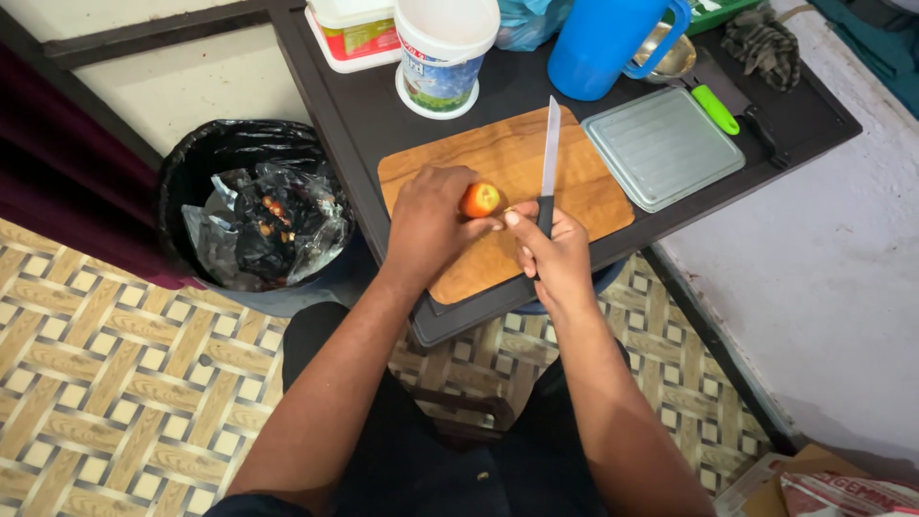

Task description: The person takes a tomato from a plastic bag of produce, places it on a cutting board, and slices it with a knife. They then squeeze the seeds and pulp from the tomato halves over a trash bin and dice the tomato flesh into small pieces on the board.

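Holding steady, head view: your left hand (428, 225) grasps a small round orange-red fruit (480, 200) at its fingertips, just above the rounded wooden cutting board (593, 206). Your right hand (555, 257) is clenched around the dark handle of a long steel-bladed kitchen knife (550, 148), blade pointing away from you over the board, forefinger extended toward the fruit.

Risk 1: fruit is small and round, pinched only at the fingertips; it could roll or slip out if pressure comes off-centre. Left fingertips sit just beside the knife hand, so a slip likely carries the edge toward them.

Risk 2: the board overhangs the near edge of the dark table (345, 105); downward force near that edge could tip or shift it.

Risk 3: the black-lined waste bin (254, 206) stands to your left, apart from the board; scraps flicked that way may land on the patterned floor (105, 364).

Beyond the board: clear ribbed plastic lid (662, 146), blue plastic jug (603, 43), white tub (442, 53); near enough for the blade tip to knock.
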